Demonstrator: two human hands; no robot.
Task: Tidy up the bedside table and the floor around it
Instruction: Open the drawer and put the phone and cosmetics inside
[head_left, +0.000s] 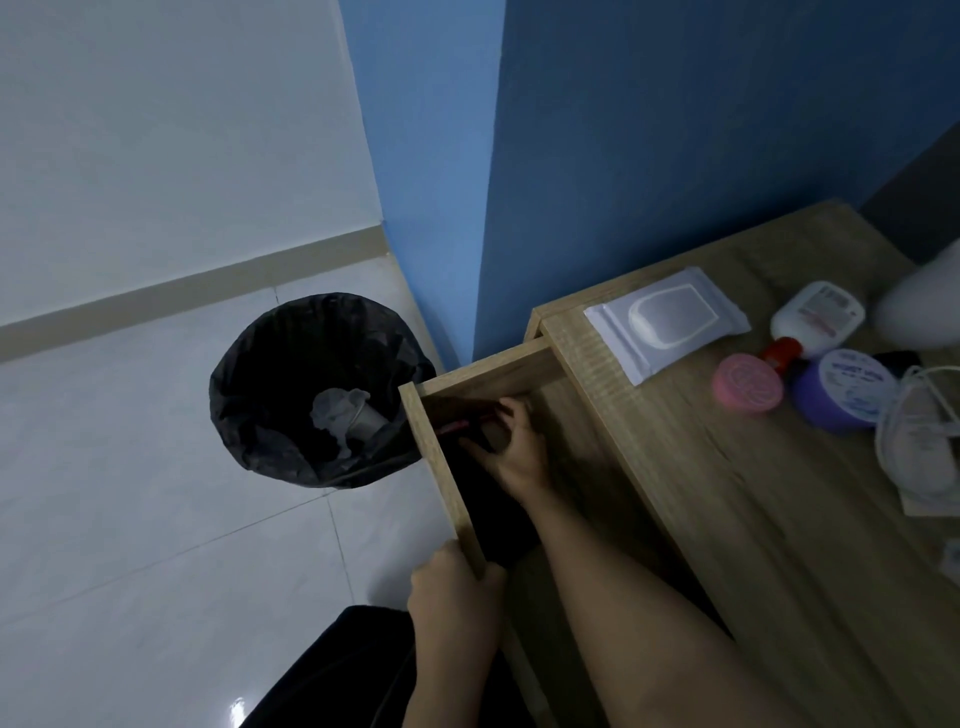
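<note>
The wooden bedside table (727, 493) fills the right side, and its drawer (441, 457) is pulled out toward the left. My left hand (457, 597) grips the drawer's front panel near its lower end. Inside the drawer, my right hand (514, 447) reaches to the far corner, fingers curled at a dark item with a pink edge (457, 427); whether it holds that item is unclear. On the tabletop lie a wipes pack (665, 325), a white bottle with a red cap (815, 317), a pink round tin (748, 383), a purple jar (847, 397) and a white cable bundle (919, 436).
A bin with a black liner (291, 389) stands on the white tiled floor (130, 493) left of the drawer, with crumpled paper and a cup inside. Blue walls meet behind the table. A white object (924, 306) sits at the right edge. Dark clothing covers my lap at the bottom.
</note>
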